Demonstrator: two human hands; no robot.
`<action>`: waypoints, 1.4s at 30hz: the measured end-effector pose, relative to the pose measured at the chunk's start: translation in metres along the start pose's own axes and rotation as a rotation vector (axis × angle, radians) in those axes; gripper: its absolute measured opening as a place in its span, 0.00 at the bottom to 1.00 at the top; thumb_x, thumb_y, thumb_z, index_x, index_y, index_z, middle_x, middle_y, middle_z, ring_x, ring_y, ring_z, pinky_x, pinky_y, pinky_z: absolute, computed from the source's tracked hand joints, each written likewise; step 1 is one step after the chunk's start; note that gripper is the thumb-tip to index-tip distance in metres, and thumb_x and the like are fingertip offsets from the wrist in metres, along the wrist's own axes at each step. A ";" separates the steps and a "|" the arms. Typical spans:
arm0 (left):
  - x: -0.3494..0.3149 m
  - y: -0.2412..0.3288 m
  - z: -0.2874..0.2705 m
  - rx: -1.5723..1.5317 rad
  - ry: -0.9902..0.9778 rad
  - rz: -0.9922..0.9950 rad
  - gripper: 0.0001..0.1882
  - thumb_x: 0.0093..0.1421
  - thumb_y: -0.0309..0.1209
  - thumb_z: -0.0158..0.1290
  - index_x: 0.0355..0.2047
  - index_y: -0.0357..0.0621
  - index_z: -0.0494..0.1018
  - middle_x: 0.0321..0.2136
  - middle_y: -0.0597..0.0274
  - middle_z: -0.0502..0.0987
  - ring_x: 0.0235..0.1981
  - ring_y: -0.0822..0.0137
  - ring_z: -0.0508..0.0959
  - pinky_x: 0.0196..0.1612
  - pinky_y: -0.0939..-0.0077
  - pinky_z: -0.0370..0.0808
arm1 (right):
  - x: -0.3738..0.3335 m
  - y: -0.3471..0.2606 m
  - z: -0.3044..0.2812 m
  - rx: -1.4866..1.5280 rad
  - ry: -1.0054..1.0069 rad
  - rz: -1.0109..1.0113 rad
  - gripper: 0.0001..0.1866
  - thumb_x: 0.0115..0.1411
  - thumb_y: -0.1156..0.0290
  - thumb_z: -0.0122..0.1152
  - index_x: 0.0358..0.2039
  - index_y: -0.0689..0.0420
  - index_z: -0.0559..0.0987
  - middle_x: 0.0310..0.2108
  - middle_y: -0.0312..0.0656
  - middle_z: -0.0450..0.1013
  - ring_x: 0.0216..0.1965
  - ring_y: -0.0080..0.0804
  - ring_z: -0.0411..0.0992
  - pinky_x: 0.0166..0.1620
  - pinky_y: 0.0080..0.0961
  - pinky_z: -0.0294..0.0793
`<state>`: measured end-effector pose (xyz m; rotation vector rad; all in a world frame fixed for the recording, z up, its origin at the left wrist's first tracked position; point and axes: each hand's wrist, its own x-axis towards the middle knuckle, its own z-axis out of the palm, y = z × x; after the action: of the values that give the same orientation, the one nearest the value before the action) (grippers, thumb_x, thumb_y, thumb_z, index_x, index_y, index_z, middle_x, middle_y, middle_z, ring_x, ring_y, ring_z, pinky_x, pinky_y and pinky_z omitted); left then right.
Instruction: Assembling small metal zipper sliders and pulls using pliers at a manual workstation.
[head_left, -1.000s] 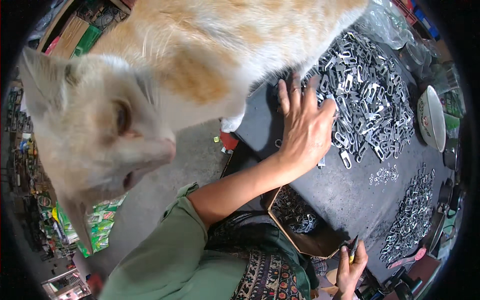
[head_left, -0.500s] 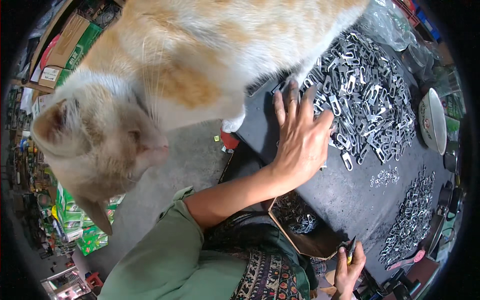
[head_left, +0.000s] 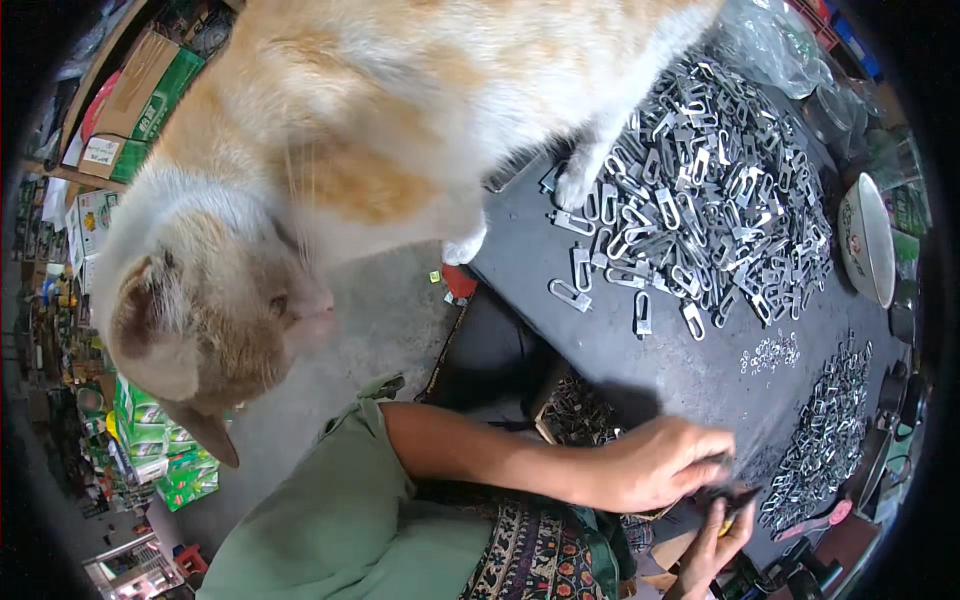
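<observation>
My left hand (head_left: 668,466) reaches across to the right, its fingers pinched and partly blurred; what they hold is hard to make out. Right beside its fingertips, at the lower right, my right hand (head_left: 712,552) grips a small dark tool with a yellow part (head_left: 728,522). Both hands are close together over the table's near edge. Farther away lies a big pile of loop-shaped metal pieces (head_left: 720,200), with several strays at its near left side. Below my left wrist, an open box (head_left: 578,410) of small metal parts is partly covered by my arm.
An orange and white cat (head_left: 400,130) fills the upper left, one front paw on the dark table (head_left: 640,370) by the pile. A smaller metal pile (head_left: 825,440), tiny rings (head_left: 770,353), a white bowl (head_left: 866,240) and a pink-handled item (head_left: 815,522) are at the right.
My left hand has left the big pile and come down to my right hand. Several loop-shaped pieces now show where it was. The cat's head has shifted slightly right.
</observation>
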<state>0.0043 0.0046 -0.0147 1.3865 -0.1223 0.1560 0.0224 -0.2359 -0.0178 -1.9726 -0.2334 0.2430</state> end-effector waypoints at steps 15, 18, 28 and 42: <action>-0.021 0.005 0.015 -0.182 -0.108 -0.300 0.11 0.65 0.30 0.50 0.34 0.31 0.68 0.12 0.58 0.60 0.15 0.74 0.60 0.19 0.71 0.58 | 0.006 -0.038 -0.001 -0.108 -0.184 -0.071 0.15 0.64 0.77 0.55 0.49 0.69 0.71 0.44 0.46 0.73 0.41 0.30 0.68 0.47 0.27 0.69; -0.021 -0.001 0.019 -0.224 -0.106 -0.340 0.11 0.65 0.30 0.50 0.35 0.31 0.69 0.13 0.58 0.62 0.16 0.75 0.61 0.20 0.72 0.59 | 0.006 -0.036 -0.003 -0.129 -0.197 -0.090 0.17 0.63 0.77 0.55 0.51 0.70 0.70 0.46 0.48 0.72 0.43 0.32 0.68 0.49 0.29 0.69; -0.025 -0.012 0.016 -0.132 -0.107 -0.273 0.11 0.63 0.30 0.51 0.36 0.30 0.73 0.19 0.46 0.74 0.20 0.64 0.73 0.27 0.66 0.68 | 0.005 -0.031 -0.005 -0.081 -0.222 -0.046 0.16 0.63 0.77 0.56 0.50 0.69 0.70 0.45 0.46 0.72 0.43 0.30 0.68 0.49 0.28 0.68; -0.019 0.040 -0.015 0.266 -0.329 -0.385 0.10 0.63 0.31 0.49 0.30 0.34 0.71 0.24 0.42 0.76 0.29 0.41 0.76 0.33 0.54 0.71 | 0.004 -0.035 0.021 0.051 -0.312 -0.170 0.10 0.62 0.77 0.52 0.44 0.67 0.70 0.40 0.44 0.68 0.41 0.31 0.66 0.49 0.30 0.65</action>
<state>-0.0216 0.0257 0.0178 1.6659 -0.1080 -0.3909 0.0188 -0.2022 0.0055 -1.8460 -0.5876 0.4411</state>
